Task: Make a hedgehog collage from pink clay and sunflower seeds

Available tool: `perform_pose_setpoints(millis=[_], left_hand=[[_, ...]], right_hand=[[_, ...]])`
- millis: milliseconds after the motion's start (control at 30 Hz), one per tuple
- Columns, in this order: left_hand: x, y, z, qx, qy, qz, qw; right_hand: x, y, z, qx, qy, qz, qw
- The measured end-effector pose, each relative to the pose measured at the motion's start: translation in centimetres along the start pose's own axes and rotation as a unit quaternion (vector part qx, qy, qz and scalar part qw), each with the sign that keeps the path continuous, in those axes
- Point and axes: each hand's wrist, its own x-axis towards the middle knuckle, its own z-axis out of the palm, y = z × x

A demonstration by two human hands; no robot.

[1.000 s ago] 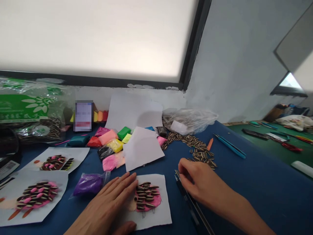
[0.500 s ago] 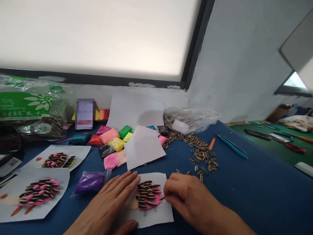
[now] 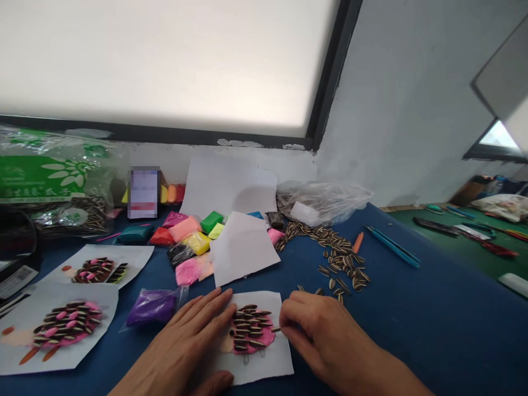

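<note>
My left hand (image 3: 187, 333) lies flat with its fingers stretched out on the left part of a white paper sheet (image 3: 272, 371). On that sheet is a hedgehog figure with a pink clay body (image 3: 252, 346) and rows of striped sunflower seeds (image 3: 251, 324) stuck into it. Part of the pale face is covered by my left hand; small legs are drawn below. At the right edge of the pink clay, my right hand (image 3: 317, 330) pinches the outer end of a sunflower seed (image 3: 275, 329) between thumb and fingers.
Loose sunflower seeds (image 3: 346, 264) lie beyond my right hand, near blue tweezers (image 3: 391, 246) and an orange clay piece (image 3: 358, 242). A purple clay packet (image 3: 152, 308), finished hedgehog pictures (image 3: 97, 330) and several coloured clay packets (image 3: 185, 228) are left and behind. A seed bag (image 3: 53, 181) stands far left.
My right hand has shifted slightly right, and the seed at its fingertips now sits a little farther right and higher at the clay's edge. My left hand stays in place.
</note>
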Motion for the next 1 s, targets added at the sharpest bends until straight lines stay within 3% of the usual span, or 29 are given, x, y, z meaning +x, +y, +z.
perform_pose_setpoints(millis=[267, 667, 1000], left_hand=[[0.0, 0.0, 0.1, 0.020, -0.012, 0.004, 1.000], [-0.2, 0.1, 0.1, 0.028, -0.009, 0.008, 1.000], [-0.4, -0.4, 0.5, 0.010, 0.003, 0.012, 1.000]], right_hand=[[-0.3, 0.1, 0.8, 0.040, 0.039, -0.026, 0.998], [-0.1, 0.0, 2.0, -0.004, 0.063, -0.045, 0.997], [0.4, -0.5, 2.2, -0.080, 0.003, -0.040, 0.996]])
